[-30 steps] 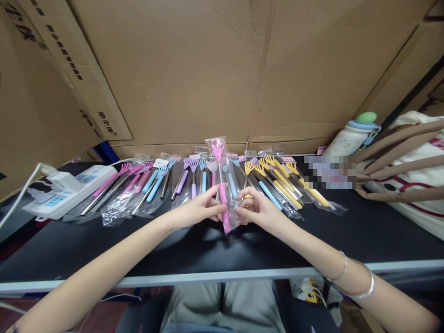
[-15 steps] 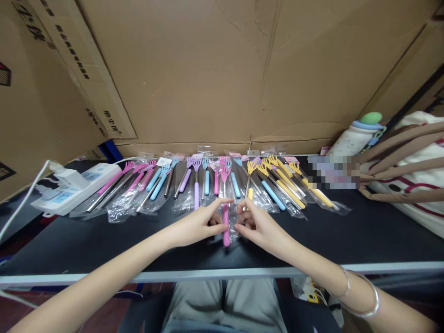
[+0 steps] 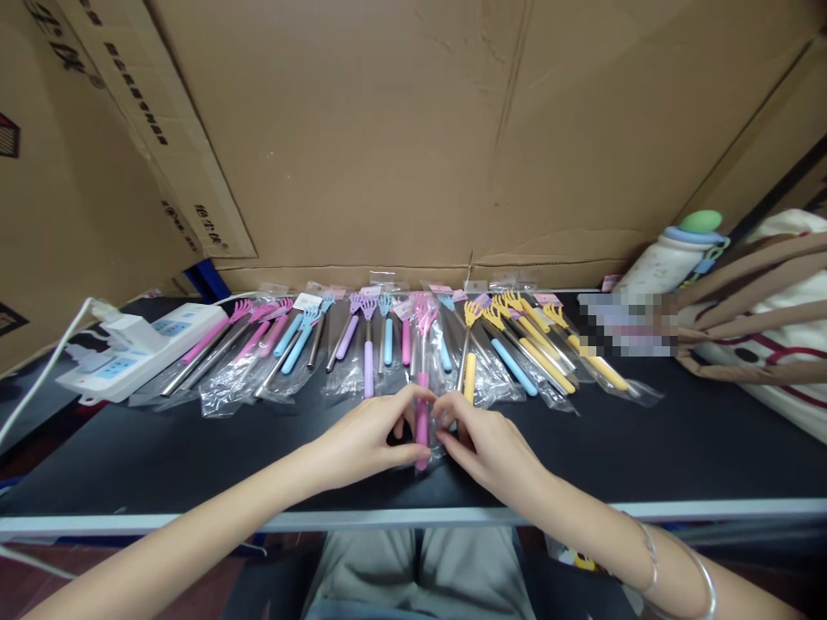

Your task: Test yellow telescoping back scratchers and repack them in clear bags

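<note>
A pink back scratcher in a clear plastic sleeve [image 3: 422, 412] lies on the black table [image 3: 678, 439], its claw end pointing away from me. My left hand [image 3: 368, 437] pinches the sleeve's left side near the handle end. My right hand [image 3: 486, 443] pinches its right side, fingers curled. Beyond it lies a row of several bagged scratchers: pink ones [image 3: 258, 331] at the left, blue and purple ones [image 3: 367, 344] in the middle, yellow ones [image 3: 536, 340] at the right.
A white power strip [image 3: 139, 349] with a cord sits at the far left. A cardboard wall [image 3: 413, 129] backs the table. A white bottle with a green cap [image 3: 672, 254] and a cream bag with brown straps [image 3: 762, 336] occupy the right.
The pink scratcher, held upright above the row a second ago, has come down towards me and lies flat on the table. Both hands have moved nearer the front edge.
</note>
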Tool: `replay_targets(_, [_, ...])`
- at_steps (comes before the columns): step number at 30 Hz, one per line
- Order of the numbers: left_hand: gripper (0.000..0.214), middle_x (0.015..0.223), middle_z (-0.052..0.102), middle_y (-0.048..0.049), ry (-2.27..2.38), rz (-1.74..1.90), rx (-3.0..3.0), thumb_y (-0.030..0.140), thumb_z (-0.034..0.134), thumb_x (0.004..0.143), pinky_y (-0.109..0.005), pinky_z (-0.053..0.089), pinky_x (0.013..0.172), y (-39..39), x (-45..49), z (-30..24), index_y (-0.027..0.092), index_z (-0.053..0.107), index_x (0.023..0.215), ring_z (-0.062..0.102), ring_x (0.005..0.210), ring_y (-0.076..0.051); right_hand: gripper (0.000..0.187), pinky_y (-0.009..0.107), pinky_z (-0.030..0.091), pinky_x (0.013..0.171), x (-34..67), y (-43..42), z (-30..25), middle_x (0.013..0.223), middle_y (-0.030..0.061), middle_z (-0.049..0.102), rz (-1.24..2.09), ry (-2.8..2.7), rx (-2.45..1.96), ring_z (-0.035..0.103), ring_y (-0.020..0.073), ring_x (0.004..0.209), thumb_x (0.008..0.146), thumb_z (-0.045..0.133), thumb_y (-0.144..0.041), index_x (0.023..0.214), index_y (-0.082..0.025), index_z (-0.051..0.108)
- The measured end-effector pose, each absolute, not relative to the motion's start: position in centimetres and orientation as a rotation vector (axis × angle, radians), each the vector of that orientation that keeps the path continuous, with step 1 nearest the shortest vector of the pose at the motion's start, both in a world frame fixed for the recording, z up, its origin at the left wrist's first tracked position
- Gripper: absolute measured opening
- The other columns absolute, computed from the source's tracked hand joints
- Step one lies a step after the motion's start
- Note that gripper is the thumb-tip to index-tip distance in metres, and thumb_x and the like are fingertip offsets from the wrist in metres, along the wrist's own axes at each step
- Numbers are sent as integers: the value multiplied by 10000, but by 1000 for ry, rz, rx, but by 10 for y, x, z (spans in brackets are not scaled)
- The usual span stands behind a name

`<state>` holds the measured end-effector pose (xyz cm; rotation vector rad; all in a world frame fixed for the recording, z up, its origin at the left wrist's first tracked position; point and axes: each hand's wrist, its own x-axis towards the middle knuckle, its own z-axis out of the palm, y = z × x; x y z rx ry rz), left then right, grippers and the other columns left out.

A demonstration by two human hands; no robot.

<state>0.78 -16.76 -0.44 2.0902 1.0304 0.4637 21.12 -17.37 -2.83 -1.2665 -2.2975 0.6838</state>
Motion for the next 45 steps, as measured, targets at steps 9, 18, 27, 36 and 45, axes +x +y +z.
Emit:
replay_targets(9, [404,833,588,37,1113,479,2170,335,633,784,-227,354,639,-168,7,-16,278,456,1143,522,721,-138,188,229,362,604,216,-173,-31,691,-47,572,726,-2286,-1265,541,122,606,838,532,-271,1019,-259,482])
replay_targets(18, [365,865,601,35,1082,516,2172,370,627,798,-233,385,680,-167,5,-23,271,462,1109,537,752,-138,178,224,337,571,218,-173,-29,615,-65,494,767,-2264,-1274,482,110,551,831,545,-284,994,-247,483])
replay_targets(27, [253,869,616,25,1048,558,2133,331,607,816,-239,406,721,-165,7,-24,253,535,1046,538,789,-140,167,223,349,568,217,-168,-26,669,-60,496,955,-2148,-1224,474,101,579,796,562,-202,935,-226,473])
replay_targets(36, [237,924,604,-4,974,669,2039,293,624,801,-210,404,637,-168,10,-21,225,557,1018,538,815,-140,164,223,374,556,215,-168,-27,881,-2,574,1006,-2056,-1106,519,102,647,805,547,-205,945,-215,462])
replay_targets(45, [220,852,584,4,992,695,1986,307,626,796,-198,401,595,-168,13,-19,203,555,976,536,760,-129,215,232,397,585,214,-168,-27,854,-11,570,1062,-2031,-1078,536,108,664,795,589,-223,959,-214,451])
